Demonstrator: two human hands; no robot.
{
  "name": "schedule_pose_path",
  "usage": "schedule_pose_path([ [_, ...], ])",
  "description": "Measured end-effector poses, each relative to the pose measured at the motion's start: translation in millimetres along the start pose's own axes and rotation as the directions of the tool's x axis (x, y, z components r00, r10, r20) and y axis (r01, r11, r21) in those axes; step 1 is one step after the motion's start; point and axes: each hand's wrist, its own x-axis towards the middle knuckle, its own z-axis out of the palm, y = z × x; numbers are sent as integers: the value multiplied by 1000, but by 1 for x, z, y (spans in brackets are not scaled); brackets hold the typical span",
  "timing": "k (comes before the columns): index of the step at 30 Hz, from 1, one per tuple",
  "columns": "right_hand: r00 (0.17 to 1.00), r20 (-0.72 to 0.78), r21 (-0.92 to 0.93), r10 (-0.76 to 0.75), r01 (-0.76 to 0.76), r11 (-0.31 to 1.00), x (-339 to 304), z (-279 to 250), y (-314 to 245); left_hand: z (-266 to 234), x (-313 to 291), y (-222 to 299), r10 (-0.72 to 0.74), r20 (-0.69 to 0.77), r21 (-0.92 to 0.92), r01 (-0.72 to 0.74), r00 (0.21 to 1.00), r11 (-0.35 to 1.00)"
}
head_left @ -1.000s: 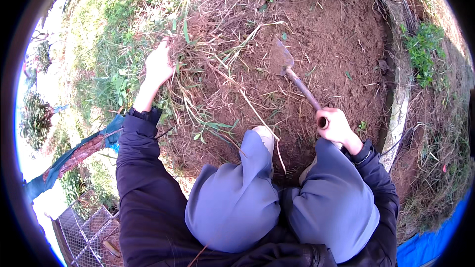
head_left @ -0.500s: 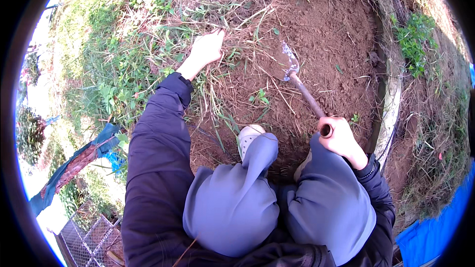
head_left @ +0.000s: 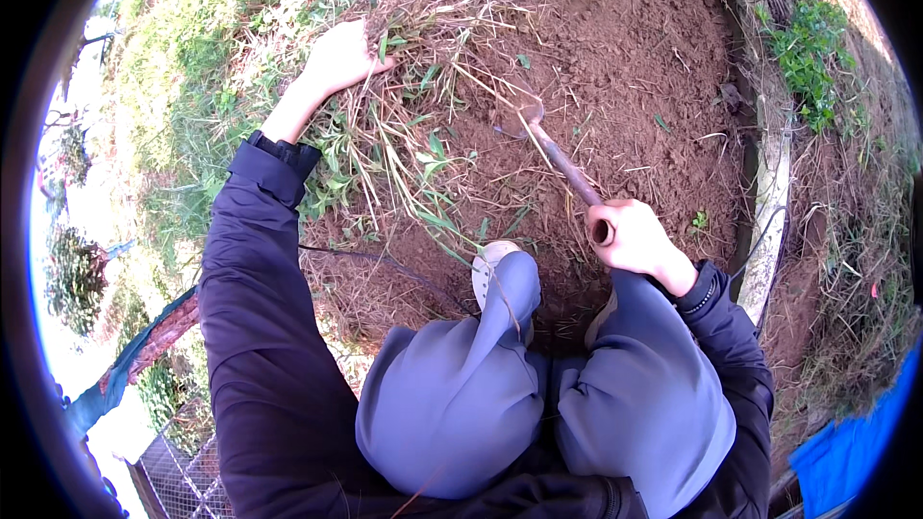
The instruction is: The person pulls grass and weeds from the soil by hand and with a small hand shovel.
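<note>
My left hand (head_left: 342,56) is closed around a bundle of pulled weeds (head_left: 409,149), whose long stems and green leaves trail down toward my left foot. My right hand (head_left: 635,238) grips the brown handle of a hand hoe (head_left: 569,165) near its hollow end. The hoe's metal head (head_left: 529,111) touches the soil beside the weeds, and dry stalks partly cover it. Under the hoe lies loose brown soil (head_left: 635,67) with bits of straw.
I squat with a light clog (head_left: 490,264) on the soil between the hands. A pale board (head_left: 767,202) edges the bed on the right, with blue sheeting (head_left: 846,466) beyond it. Thick grass (head_left: 192,106) grows to the left, above a wire mesh (head_left: 183,471). A thin dark cord (head_left: 394,264) crosses the ground.
My left hand has moved left and slightly farther away, dragging the weeds with it. The right hand has shifted the hoe a little left and its head now sits among the stalks.
</note>
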Motion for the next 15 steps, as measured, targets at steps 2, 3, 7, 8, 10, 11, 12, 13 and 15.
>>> schedule_pose_path([
  [2,999,13,151,30,-31,988,-26,0,16,-13,2,1,-65,23,22,65,998,998],
  [3,998,16,177,58,-59,982,-31,2,21,-30,2,17,-64,41,18,63,997,998],
  [7,998,-55,36,-31,33,999,47,8,12,-23,9,26,-35,-112,-78,27,993,997],
  [8,1000,-11,24,7,-7,1000,69,8,10,-19,12,18,-74,-117,-122,60,990,991],
  [10,1000,10,6,-25,25,1000,80,-3,2,-11,8,8,-121,-109,-160,102,987,982],
  [11,1000,24,16,-16,16,1000,82,-4,0,-7,5,2,-144,-106,-179,124,984,976],
  [12,1000,11,14,-1,1,1000,77,-4,7,-18,4,32,-91,-188,-213,50,978,976],
  [13,1000,3,22,-6,6,1000,74,4,8,-12,-3,26,-146,-154,-188,116,977,975],
  [15,999,-33,48,-37,38,998,61,14,6,-15,-29,14,-160,-137,-238,124,978,963],
])
